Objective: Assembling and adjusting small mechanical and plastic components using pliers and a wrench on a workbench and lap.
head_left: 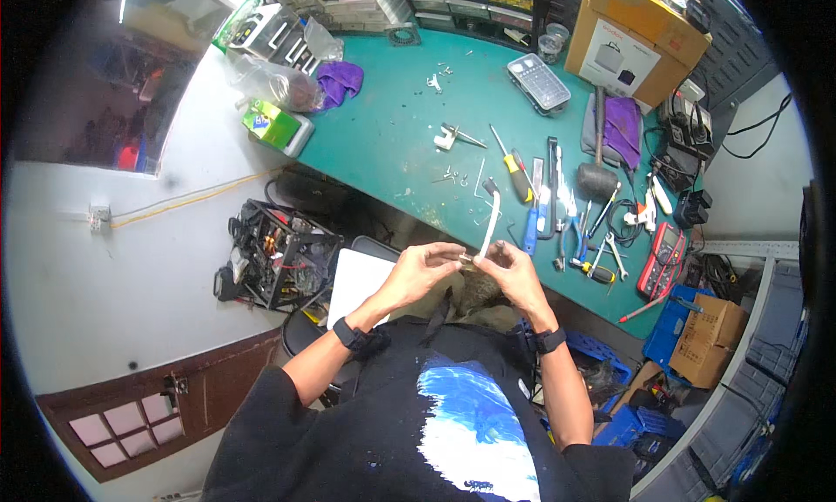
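In front of my body, just off the bench's near edge, both hands meet at a slim white curved part [493,222] with a black tip, pointing up and away over the bench. My right hand [514,276] pinches its lower end between thumb and fingers. My left hand [422,271] has thumb and fingertips closed on a small metallic piece [467,259] beside that end. Whether the two pieces are joined is hidden by the fingers. On the bench beyond lie a small white-and-metal fitting [448,138], an L-shaped hex key [480,176] and several small screws [451,176].
The green bench [392,145] carries screwdrivers [514,171], a black mallet [597,180], pliers [570,236], wrenches [616,256] and a red multimeter [662,258] to the right. Farther back are a clear parts case [538,82], a cardboard box [640,40] and drawer units [475,6].
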Tool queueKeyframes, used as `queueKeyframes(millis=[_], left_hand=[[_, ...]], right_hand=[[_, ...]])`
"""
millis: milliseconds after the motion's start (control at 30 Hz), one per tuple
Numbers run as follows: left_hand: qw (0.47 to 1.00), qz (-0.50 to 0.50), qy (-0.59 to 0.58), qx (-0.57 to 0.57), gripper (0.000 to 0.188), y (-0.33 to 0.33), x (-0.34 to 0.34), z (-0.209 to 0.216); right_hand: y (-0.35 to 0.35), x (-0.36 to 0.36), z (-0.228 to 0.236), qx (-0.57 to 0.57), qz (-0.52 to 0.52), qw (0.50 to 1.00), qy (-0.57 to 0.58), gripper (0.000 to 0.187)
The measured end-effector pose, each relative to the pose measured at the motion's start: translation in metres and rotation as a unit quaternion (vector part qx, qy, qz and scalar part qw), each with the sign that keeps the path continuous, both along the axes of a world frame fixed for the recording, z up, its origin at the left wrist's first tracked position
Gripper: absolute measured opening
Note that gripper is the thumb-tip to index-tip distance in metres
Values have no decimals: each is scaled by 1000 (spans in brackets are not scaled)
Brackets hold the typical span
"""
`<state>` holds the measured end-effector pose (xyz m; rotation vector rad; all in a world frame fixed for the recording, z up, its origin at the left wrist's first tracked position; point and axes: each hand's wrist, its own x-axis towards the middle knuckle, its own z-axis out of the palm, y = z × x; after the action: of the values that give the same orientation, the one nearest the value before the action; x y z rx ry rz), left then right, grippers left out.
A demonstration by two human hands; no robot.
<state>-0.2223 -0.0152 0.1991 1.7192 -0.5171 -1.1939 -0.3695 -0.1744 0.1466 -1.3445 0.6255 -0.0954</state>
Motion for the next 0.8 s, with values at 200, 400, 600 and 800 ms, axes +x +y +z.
queueKeyframes(millis=[200,400,600,800], left_hand=[[977,-141,-158,21,29,-15,84,-7],[962,-159,-220,25,25,-50,225,-28],[958,-227,-175,11,26,-79,295,-52],[934,-313,-172,30,22,-84,315,-59]], right_hand=[[-6,11,-12,-48,-101,994,11,22],[3,27,-21,-69,-284,951,100,17],[80,95,-40,43,-404,908,106,15],[129,173,-55,58,-444,885,129,17]])
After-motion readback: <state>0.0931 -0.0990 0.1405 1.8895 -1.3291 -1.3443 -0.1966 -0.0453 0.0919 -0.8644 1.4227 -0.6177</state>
